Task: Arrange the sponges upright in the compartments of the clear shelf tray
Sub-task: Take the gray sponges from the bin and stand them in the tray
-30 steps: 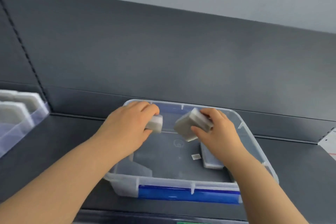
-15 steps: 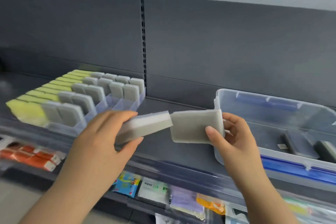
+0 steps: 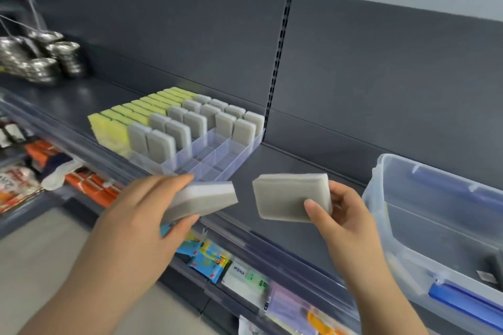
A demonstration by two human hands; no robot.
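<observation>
The left sponge (image 3: 202, 198) is gripped by the left hand (image 3: 147, 220) and the right sponge (image 3: 285, 194) is pinched by the right hand (image 3: 344, 216), both sponges held with their long axes left to right. The empty compartments of the tray (image 3: 245, 158) are found just beyond the left hand, which is judged nearer.

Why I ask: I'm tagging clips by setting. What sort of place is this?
Probably a shop aisle: dark metal shelving with a slotted upright, packaged goods on the shelf below, and a clear divided tray with sponges stood in neat rows.
</observation>
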